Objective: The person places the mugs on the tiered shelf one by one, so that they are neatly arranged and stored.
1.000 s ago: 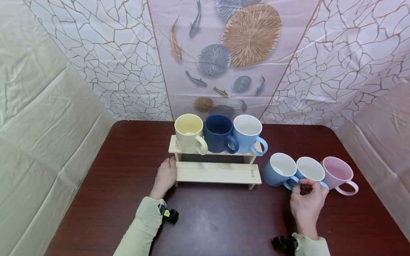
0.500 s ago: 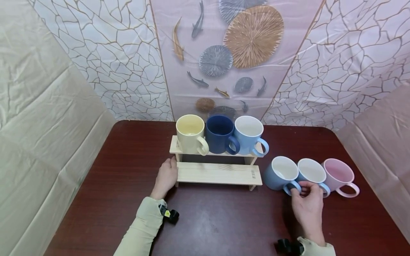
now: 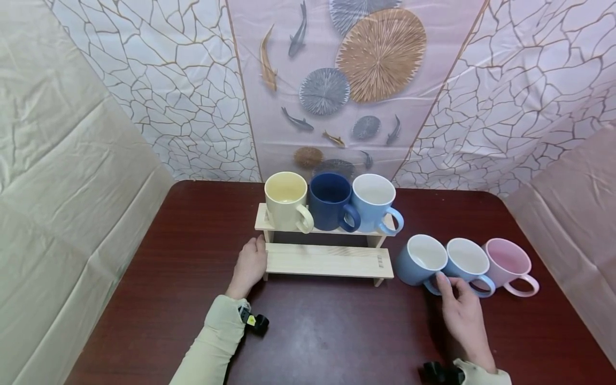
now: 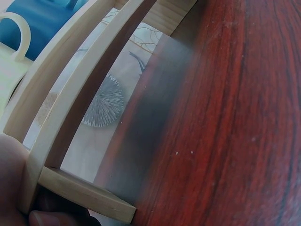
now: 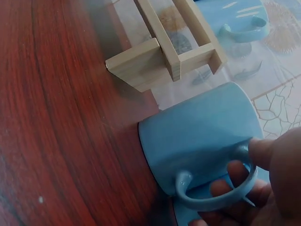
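Note:
A two-tier wooden rack (image 3: 327, 260) stands on the table. My left hand (image 3: 251, 262) grips its left end, fingers hooked round the wood in the left wrist view. At the rack's right sits a row of mugs. The nearest is a blue mug (image 3: 420, 263) with a white inside. My right hand (image 3: 464, 313) holds that mug's handle (image 5: 214, 202), thumb at its top and fingers inside the loop. Beside it stand a second blue mug (image 3: 466, 261) and a pink mug (image 3: 509, 262), handles turned toward the front right.
On the upper tier stand a yellow mug (image 3: 285, 206), a navy mug (image 3: 329, 206) and a light blue mug (image 3: 372, 206), side by side. The lower tier is bare wood. Patterned cloth (image 3: 192, 96) hangs behind the dark red table (image 3: 202, 230).
My right hand has shifted left, and its thumb now lies over the leftmost blue mug's handle. The left hand keeps its place on the rack.

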`<action>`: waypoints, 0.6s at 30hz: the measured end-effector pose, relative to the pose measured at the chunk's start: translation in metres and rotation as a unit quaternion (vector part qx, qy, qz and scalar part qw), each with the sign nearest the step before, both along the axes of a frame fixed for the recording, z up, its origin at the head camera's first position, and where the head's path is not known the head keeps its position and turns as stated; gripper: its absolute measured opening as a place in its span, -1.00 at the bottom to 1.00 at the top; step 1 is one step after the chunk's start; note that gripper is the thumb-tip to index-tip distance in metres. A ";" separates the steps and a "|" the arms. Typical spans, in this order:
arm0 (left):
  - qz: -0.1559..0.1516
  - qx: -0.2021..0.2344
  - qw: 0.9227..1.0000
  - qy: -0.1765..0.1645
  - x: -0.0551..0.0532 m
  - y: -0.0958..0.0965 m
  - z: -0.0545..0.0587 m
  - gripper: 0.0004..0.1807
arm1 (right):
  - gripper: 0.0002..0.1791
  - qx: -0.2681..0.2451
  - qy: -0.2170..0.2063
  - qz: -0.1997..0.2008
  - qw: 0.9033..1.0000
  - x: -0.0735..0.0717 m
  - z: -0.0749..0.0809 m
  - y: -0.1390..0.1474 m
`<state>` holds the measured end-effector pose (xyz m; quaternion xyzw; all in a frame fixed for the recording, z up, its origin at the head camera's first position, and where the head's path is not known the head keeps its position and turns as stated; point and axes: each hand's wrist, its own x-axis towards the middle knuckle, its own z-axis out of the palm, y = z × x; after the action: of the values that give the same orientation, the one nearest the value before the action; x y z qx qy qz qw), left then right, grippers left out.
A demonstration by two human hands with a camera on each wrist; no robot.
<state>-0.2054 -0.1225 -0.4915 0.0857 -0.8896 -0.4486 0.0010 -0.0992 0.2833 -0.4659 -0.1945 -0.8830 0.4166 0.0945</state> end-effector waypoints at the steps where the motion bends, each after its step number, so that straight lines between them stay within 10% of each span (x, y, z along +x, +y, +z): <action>1: 0.000 0.000 1.000 0.000 0.000 0.000 0.000 -0.49 | -0.46 0.001 0.005 0.005 1.000 -0.001 0.000 0.000; 13: 0.005 -0.003 1.000 0.002 -0.001 -0.001 0.000 -0.49 | -0.51 -0.158 0.039 0.049 0.985 -0.003 -0.003 -0.001; 18: 0.002 -0.005 1.000 0.000 0.000 -0.001 0.000 -0.48 | -0.56 -0.120 0.048 0.047 0.990 0.000 -0.002 -0.004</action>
<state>-0.2050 -0.1236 -0.4916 0.0878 -0.8914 -0.4445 0.0025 -0.0993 0.2791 -0.4682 -0.1422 -0.8291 0.5326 0.0934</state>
